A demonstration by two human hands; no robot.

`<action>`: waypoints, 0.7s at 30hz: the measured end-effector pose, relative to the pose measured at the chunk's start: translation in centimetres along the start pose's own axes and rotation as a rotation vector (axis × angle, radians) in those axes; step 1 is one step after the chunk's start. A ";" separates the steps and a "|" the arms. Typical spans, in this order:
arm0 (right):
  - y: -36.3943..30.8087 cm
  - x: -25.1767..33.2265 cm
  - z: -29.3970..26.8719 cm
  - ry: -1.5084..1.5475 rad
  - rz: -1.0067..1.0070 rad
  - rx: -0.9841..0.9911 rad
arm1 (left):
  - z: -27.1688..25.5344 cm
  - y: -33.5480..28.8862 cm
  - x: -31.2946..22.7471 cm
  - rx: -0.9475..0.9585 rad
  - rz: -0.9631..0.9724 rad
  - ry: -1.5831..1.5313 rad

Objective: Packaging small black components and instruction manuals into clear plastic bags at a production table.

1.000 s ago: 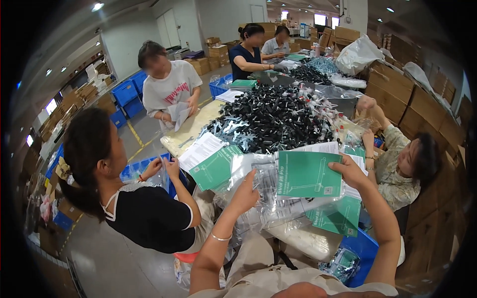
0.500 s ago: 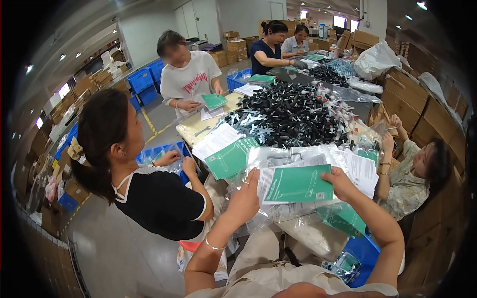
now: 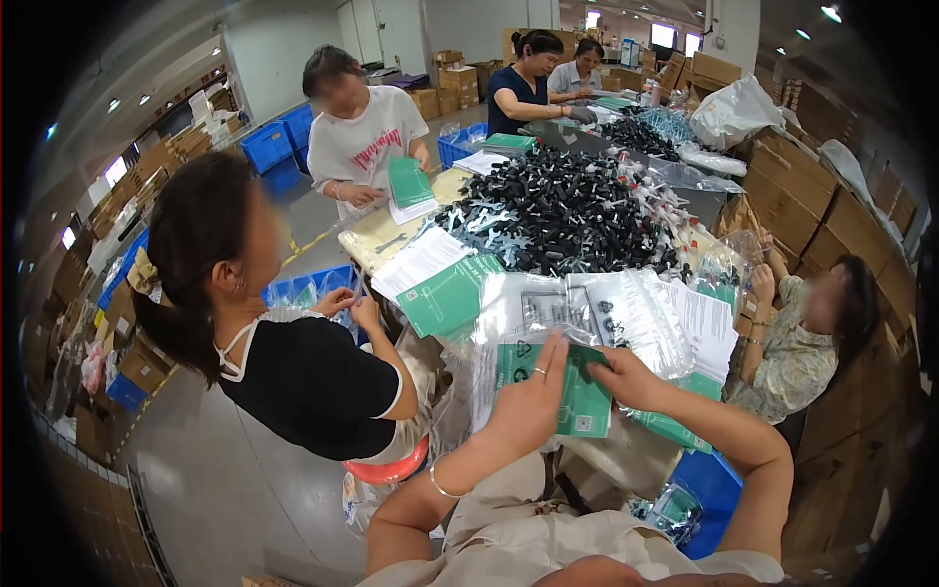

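A green booklet (image 3: 584,406) lies low in front of me, partly behind clear plastic. My right hand (image 3: 631,380) pinches its upper right edge, thumb on top. My left hand (image 3: 528,406), wearing a ring, lies across the booklet and a clear plastic bag (image 3: 520,350), its fingers straight and together; the bag is held at that hand, and its thumb is hidden. How far the booklet sits inside the bag I cannot tell. Just beyond is a stack of clear bags (image 3: 626,311) with dark printing. White printed sheets (image 3: 702,323) stick out beside them.
A large heap of black-handled parts (image 3: 577,210) covers the table beyond, with flat metal wrenches (image 3: 499,235) at its left. Green booklets (image 3: 445,293) lie left of the bags. Co-workers stand around the table. A blue bin (image 3: 709,499) is below right, near my arm.
My right hand has brought the green booklet left and closer to my left hand. Plastic now covers part of the booklet, and my left hand has shifted right over it.
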State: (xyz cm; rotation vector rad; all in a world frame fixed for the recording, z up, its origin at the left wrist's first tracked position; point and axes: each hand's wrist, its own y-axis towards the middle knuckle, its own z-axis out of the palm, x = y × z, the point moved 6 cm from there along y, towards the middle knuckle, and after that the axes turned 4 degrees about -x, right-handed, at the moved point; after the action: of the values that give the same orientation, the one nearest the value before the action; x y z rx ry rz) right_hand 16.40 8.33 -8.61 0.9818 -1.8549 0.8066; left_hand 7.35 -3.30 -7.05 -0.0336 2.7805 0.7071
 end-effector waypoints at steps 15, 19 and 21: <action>-1.0 -1.4 0.6 -0.217 0.109 0.112 | -1.4 0.3 -1.8 -0.129 0.018 -0.159; -1.1 -2.2 -0.3 -0.033 0.204 0.172 | -0.9 0.2 -1.7 -0.092 0.002 -0.211; -1.6 -1.7 0.7 0.097 0.224 0.231 | -0.3 0.4 -2.3 -0.086 0.018 -0.331</action>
State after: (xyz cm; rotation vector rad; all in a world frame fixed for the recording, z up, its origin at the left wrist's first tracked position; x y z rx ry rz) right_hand 18.01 7.52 -10.18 0.8661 -1.8365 1.2041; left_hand 9.43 -3.22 -6.02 0.0843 2.4376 0.7599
